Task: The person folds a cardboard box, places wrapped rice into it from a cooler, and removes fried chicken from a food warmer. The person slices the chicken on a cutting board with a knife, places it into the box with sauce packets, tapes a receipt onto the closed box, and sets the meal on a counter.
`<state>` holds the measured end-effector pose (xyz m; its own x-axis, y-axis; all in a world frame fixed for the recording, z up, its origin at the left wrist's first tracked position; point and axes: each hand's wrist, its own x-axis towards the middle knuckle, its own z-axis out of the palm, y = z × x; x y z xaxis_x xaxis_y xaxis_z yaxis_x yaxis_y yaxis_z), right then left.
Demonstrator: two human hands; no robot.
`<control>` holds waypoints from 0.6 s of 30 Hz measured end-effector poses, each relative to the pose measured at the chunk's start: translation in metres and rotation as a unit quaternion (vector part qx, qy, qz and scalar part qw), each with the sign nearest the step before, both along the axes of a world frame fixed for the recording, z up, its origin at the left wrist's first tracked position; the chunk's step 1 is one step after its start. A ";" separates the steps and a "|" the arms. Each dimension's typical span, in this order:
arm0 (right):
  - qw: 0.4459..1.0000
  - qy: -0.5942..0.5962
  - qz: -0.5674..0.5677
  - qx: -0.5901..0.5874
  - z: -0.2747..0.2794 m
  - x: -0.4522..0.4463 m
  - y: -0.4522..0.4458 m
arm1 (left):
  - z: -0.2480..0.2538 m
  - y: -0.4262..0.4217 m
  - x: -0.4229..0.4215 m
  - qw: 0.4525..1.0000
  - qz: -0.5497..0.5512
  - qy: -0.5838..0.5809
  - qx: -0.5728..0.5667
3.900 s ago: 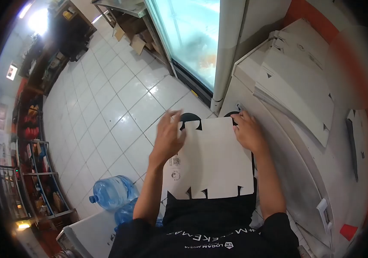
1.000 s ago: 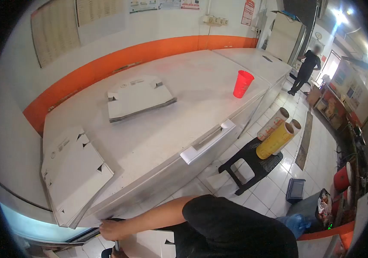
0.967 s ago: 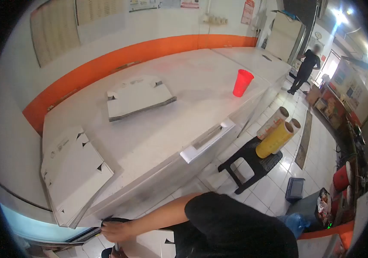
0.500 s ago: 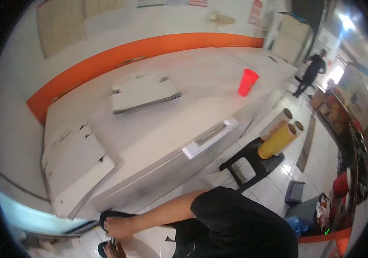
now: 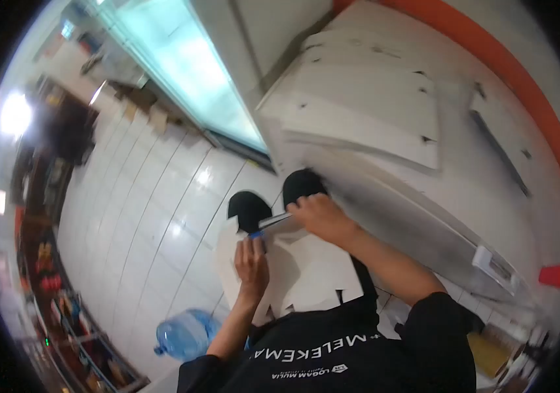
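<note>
A white cardboard sheet [image 5: 313, 275] with black-looking notches lies on my lap. My left hand [image 5: 252, 262] is over its left side, fingers closed at the blue end of a narrow silver tool [image 5: 275, 221]. My right hand [image 5: 321, 217] grips the tool's other end, near the sheet's far edge. The tool's exact kind is too blurred to tell. Beyond the sheet are two dark rounded shapes, at my knees or feet.
A stack of white cardboard sheets [image 5: 372, 98] lies on the white surface [image 5: 457, 190] at right, with another dark-edged stack beside it. A red cup [image 5: 552, 276] is at far right. A blue water bottle [image 5: 185, 334] stands on the tiled floor [image 5: 162, 216]. A lit glass-door cooler [image 5: 182, 65] is ahead.
The view has swung from the long white surface back down to my lap. The seat with the rolls and the distant person have left view. Both hands and the tool now show more fully.
</note>
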<state>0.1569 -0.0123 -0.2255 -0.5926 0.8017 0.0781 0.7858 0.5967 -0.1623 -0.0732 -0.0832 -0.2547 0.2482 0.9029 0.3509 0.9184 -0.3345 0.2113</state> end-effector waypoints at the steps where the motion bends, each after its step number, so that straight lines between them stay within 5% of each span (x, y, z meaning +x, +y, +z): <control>1: 0.999 0.001 0.003 0.033 0.002 0.001 -0.003 | 0.007 0.000 -0.002 1.000 -0.006 -0.007 -0.011; 5: 0.999 0.026 0.021 0.033 0.001 0.007 0.000 | 0.042 0.020 0.010 0.997 -0.006 -0.031 -0.069; 9: 0.999 0.018 0.033 0.014 0.012 0.008 -0.001 | 0.046 0.055 0.016 0.984 -0.053 0.079 -0.147; 11: 0.999 0.032 0.035 0.003 0.019 0.009 0.002 | 0.051 0.077 0.015 0.975 -0.174 0.085 -0.105; 14: 0.999 0.032 0.034 0.019 0.029 0.003 -0.002 | 0.060 0.102 0.032 0.937 -0.221 0.060 -0.263; 18: 0.997 0.012 -0.005 0.076 0.048 -0.007 -0.017 | 0.067 0.103 0.025 0.923 -0.237 0.051 -0.299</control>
